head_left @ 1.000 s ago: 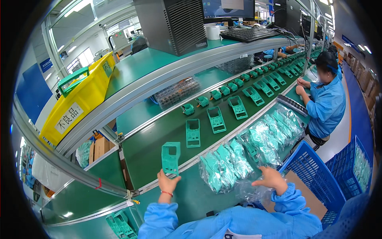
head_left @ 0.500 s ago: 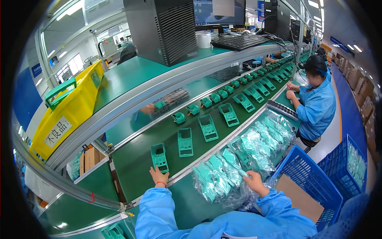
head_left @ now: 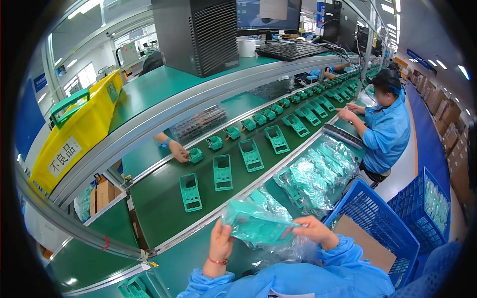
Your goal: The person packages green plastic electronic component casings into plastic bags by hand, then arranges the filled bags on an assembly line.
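Observation:
In front of me, a green plastic housing in a clear bag (head_left: 259,223) is held up between both hands. My left hand (head_left: 221,244) is closed on its left end, thumb on top. My right hand (head_left: 316,231) pinches the right end of the bag. Below and behind it lie more bagged housings (head_left: 318,174), heaped along the near side of the belt. Past my left hand, an unbagged green housing (head_left: 190,192) lies on the dark green conveyor belt (head_left: 164,218), first in a row of similar ones.
Another person's hand (head_left: 178,150) touches a small green part (head_left: 196,155) across the belt. A blue crate (head_left: 380,223) with cardboard stands at my right. A co-worker (head_left: 385,124) sits farther along. A yellow bin (head_left: 74,134) and a computer tower (head_left: 198,37) are on the shelf above.
My left hand has left the housing on the belt and come back to the bag. My right hand has raised a bagged housing off the heap. Another person's hand has appeared across the belt.

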A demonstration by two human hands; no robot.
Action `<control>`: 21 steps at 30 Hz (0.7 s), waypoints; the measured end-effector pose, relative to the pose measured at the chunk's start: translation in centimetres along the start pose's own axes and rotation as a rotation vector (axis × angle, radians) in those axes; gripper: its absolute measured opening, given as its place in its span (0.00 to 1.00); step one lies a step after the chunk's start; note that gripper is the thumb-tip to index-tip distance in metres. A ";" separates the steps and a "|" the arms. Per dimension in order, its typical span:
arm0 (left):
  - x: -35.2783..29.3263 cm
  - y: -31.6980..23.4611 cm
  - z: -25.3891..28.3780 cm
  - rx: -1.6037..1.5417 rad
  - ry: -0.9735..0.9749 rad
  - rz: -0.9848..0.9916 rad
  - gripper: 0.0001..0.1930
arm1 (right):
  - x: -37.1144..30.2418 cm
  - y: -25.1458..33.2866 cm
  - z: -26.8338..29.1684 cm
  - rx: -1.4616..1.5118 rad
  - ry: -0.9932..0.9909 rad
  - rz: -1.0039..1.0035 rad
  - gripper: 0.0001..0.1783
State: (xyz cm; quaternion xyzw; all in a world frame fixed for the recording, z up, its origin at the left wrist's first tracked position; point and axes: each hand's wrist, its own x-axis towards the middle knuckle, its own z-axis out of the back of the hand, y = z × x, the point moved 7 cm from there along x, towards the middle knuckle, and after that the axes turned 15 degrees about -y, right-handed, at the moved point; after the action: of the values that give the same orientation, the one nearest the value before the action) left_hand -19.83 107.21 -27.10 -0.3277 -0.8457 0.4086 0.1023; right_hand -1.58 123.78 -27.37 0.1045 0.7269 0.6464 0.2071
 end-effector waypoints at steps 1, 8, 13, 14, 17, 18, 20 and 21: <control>-0.5 -0.6 0.0 -0.004 0.003 0.005 0.22 | -0.2 0.6 -0.2 -0.003 -0.005 -0.002 0.18; -0.6 -3.2 -1.7 0.491 0.248 -0.067 0.21 | 0.7 7.6 -3.9 0.019 -0.041 0.211 0.33; -1.4 2.9 -2.3 0.327 0.202 -0.011 0.25 | 2.0 7.2 -5.6 -0.170 -0.031 0.276 0.30; -1.9 3.6 -1.4 0.197 0.157 0.011 0.27 | 1.8 6.9 -5.4 -0.171 -0.027 0.277 0.30; -5.6 4.8 -2.7 0.394 0.326 0.108 0.30 | 1.3 5.8 -3.0 -0.037 -0.226 0.235 0.27; -6.3 4.8 -2.4 0.392 0.326 0.111 0.30 | 1.4 5.9 -2.1 0.120 -0.331 0.245 0.27; -7.8 6.5 -0.8 0.405 0.297 0.411 0.31 | 1.1 6.0 -1.2 0.279 -0.477 0.272 0.22; -8.2 6.8 0.3 0.403 0.291 0.410 0.31 | 1.1 5.7 -1.2 0.279 -0.472 0.269 0.22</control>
State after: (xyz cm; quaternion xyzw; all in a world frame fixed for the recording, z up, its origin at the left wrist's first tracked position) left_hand -10.53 104.87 -31.68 -0.5195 -0.6405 0.5289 0.2004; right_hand -3.69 123.99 -21.85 0.3743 0.7201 0.5200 0.2664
